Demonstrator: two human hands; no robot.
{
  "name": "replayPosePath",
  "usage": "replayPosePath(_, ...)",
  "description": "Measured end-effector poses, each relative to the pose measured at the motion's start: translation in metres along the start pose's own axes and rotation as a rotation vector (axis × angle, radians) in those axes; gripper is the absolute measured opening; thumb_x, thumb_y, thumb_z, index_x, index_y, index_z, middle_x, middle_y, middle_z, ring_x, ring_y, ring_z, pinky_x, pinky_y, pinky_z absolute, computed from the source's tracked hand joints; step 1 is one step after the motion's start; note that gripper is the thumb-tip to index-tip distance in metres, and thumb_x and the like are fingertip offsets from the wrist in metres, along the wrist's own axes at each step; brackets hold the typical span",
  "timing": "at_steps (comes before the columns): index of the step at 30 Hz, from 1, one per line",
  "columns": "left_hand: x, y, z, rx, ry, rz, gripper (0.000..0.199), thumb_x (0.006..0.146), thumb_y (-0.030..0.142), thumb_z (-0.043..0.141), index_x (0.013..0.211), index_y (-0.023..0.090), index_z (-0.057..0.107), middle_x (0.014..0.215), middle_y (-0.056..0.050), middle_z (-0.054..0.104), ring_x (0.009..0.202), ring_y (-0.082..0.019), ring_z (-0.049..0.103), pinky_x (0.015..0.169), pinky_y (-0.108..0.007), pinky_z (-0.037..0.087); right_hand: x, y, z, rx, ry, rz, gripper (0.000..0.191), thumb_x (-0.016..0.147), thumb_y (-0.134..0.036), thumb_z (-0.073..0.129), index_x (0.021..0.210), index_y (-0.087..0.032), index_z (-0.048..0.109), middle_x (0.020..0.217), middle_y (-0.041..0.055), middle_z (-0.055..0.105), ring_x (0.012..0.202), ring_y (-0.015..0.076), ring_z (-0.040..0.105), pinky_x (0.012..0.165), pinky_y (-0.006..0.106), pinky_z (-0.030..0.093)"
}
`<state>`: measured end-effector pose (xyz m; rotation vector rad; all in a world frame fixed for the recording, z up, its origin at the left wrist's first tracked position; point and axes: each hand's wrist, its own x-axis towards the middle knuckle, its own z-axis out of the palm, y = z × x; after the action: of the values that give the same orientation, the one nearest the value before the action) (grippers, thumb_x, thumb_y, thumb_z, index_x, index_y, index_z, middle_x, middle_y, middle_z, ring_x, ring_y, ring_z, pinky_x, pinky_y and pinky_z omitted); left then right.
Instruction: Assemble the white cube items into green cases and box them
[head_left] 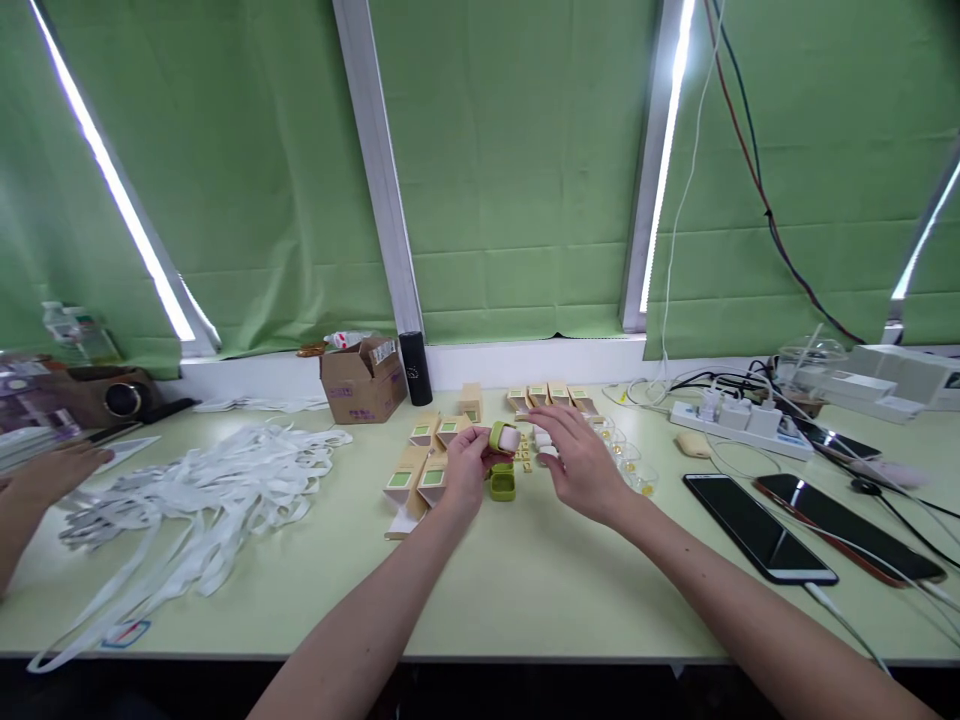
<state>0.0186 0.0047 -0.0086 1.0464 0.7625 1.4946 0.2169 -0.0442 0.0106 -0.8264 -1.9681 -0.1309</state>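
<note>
My left hand (469,468) is closed on a small green case (496,432) that has a white piece (508,440) in its opening. Just below it, an open green square box (502,484) stands on the table. My right hand (583,462) has its thumb and fingers apart, over small white pieces (541,440); whether it touches them is unclear. Small yellow pieces (526,452) lie between the hands. Beyond my right wrist are several clear round cups (626,452) with yellow bits. Cardboard boxes (410,468) with green labels stand beside my left hand.
White straps (225,480) pile up at left, near another person's hand (56,472). A brown carton (364,380) and black cylinder (415,368) stand at the back. Phones (757,525), cables and a power strip (739,425) lie at right. The table's front edge (540,658) runs below.
</note>
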Motion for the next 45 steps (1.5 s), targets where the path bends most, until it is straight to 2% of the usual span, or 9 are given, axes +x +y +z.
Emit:
replayPosePath(6,-0.005,0.0,0.003,0.032,-0.069,-0.06,0.03,0.067,0.039,0.08,0.072,0.018,0.059,0.059,0.002,0.061,0.049,-0.014,0.06,0.048,-0.025,0.047,-0.004,0.004,0.039,0.199,-0.027,-0.003,0.056,0.096,-0.013,0.053,0.149,-0.033,0.057,0.151,0.0089,0.062,0.142,0.0327,0.056,0.118,0.062,0.049)
replayPosePath(15,-0.01,-0.001,0.004,0.148,-0.142,-0.111,0.029,0.073,0.041,0.077,0.072,0.018,0.058,0.058,0.002,0.056,0.044,-0.011,0.053,0.042,-0.022,0.032,-0.019,0.012,0.04,0.279,0.028,0.02,0.043,0.101,-0.023,0.058,0.143,-0.031,0.062,0.14,0.012,0.069,0.134,0.0322,0.063,0.114,0.058,0.053)
replayPosePath(18,-0.011,0.0,0.005,0.231,-0.17,-0.102,0.033,0.078,0.046,0.076,0.075,0.018,0.059,0.059,0.001,0.058,0.047,-0.011,0.055,0.043,-0.021,0.033,-0.02,0.011,0.043,0.298,0.1,0.101,0.037,0.101,-0.033,0.064,0.137,-0.027,0.064,0.133,0.0133,0.071,0.123,0.0317,0.068,0.103,0.054,0.06)
replayPosePath(21,-0.01,0.0,0.006,0.29,-0.147,-0.041,0.039,0.079,0.052,0.077,0.077,0.017,0.061,0.061,0.0,0.061,0.05,-0.011,0.055,0.045,-0.021,0.037,-0.019,0.01,0.045,0.438,0.134,0.273,0.036,0.099,-0.045,0.068,0.129,-0.024,0.068,0.122,0.012,0.075,0.1,0.0268,0.074,0.088,0.045,0.064)
replayPosePath(27,-0.006,0.002,0.004,0.238,-0.112,0.076,0.041,0.079,0.054,0.081,0.082,0.017,0.064,0.074,-0.002,0.067,0.064,-0.013,0.06,0.052,-0.021,0.043,-0.01,0.012,0.046,0.876,0.156,0.616,0.052,0.084,-0.068,0.078,0.103,-0.02,0.076,0.091,0.0071,0.077,0.072,0.0202,0.069,0.07,0.036,0.06)
replayPosePath(31,-0.006,0.002,0.003,0.233,-0.137,0.12,0.035,0.082,0.047,0.08,0.089,0.017,0.066,0.076,-0.003,0.07,0.065,-0.012,0.061,0.058,-0.023,0.046,-0.008,0.012,0.045,1.142,0.129,0.764,0.058,0.075,-0.072,0.084,0.09,-0.017,0.078,0.081,0.0066,0.075,0.069,0.0175,0.068,0.068,0.033,0.057)
replayPosePath(34,-0.008,0.002,0.002,0.261,-0.159,0.176,0.029,0.082,0.039,0.079,0.096,0.017,0.068,0.083,-0.005,0.072,0.076,-0.016,0.066,0.064,-0.025,0.049,-0.008,0.01,0.044,1.266,0.107,0.825,0.059,0.074,-0.071,0.086,0.09,-0.016,0.078,0.078,0.007,0.075,0.069,0.0164,0.068,0.066,0.03,0.055)
replayPosePath(39,-0.01,0.001,0.003,0.334,-0.213,0.259,0.027,0.081,0.027,0.076,0.106,0.018,0.072,0.106,-0.009,0.075,0.102,-0.021,0.069,0.086,-0.032,0.054,-0.008,0.007,0.041,1.339,0.12,0.855,0.055,0.073,-0.067,0.089,0.087,-0.016,0.076,0.076,0.0055,0.075,0.066,0.0144,0.067,0.063,0.028,0.053)
replayPosePath(45,-0.013,0.003,0.005,0.451,-0.202,0.275,0.021,0.092,0.033,0.068,0.108,0.019,0.07,0.11,-0.011,0.075,0.104,-0.023,0.07,0.089,-0.037,0.055,-0.008,0.011,0.04,1.211,0.148,0.84,0.057,0.072,-0.067,0.089,0.096,-0.018,0.074,0.083,0.0054,0.075,0.07,0.0164,0.068,0.063,0.029,0.053)
